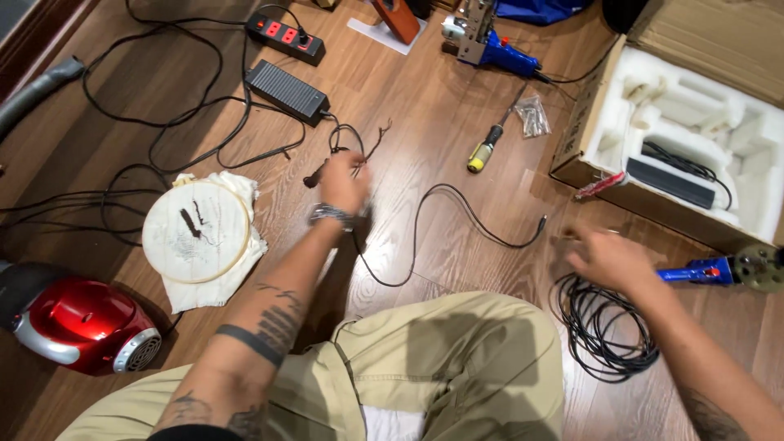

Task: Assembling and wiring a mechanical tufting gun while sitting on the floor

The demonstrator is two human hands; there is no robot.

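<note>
Black cable (457, 214) between hands, left hand (343, 184) gripping

Both arms reach forward over the bent knees. The left hand (343, 186) is stretched far ahead, back of the hand up, a metal bracelet at the wrist, and its fingers seem curled, though blur hides them. The right hand (608, 260) is lower, palm down, fingers pointing left and blurred.
</note>
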